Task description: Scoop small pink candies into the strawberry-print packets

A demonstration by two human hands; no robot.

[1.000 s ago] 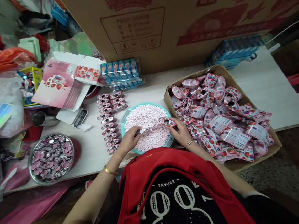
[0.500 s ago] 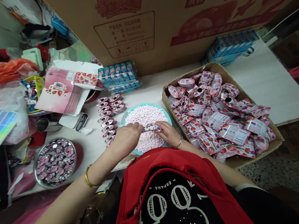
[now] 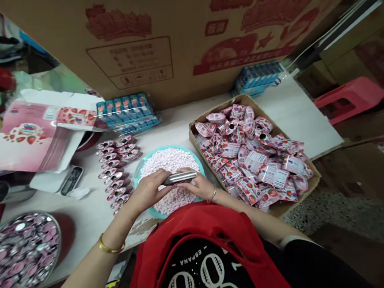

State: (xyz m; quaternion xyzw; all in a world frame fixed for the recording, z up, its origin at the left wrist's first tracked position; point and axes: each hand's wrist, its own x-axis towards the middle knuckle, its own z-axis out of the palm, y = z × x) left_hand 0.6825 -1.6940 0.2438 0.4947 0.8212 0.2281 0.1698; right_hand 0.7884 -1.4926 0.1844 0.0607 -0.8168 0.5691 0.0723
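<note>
A small silver-edged tin (image 3: 180, 177) lies level between my two hands, its long shiny face turned up toward me. My left hand (image 3: 151, 189) is closed around its left end. On the other end, my right hand (image 3: 197, 187) grips with bent fingers and thumb. Right below them sits a turquoise basin (image 3: 137, 166) heaped with small white candies (image 3: 171, 159). The tin's contents are out of sight. Left of the basin, strawberry-printed containers (image 3: 114, 165) stand in two rows with their dark openings upward.
A carton (image 3: 314, 181) of strawberry-printed packs is at the right. A steel bowl (image 3: 59, 256) of pink and silver pieces stands lower left, near a small scale (image 3: 71, 180) and pink printed sheets (image 3: 31, 134). Blue packs (image 3: 126, 111) lie before a large cardboard box (image 3: 176, 30).
The tin showed white candies in its open top; now a silver face is there instead. My left hand has lowered to grip its end. The view has shifted right.
</note>
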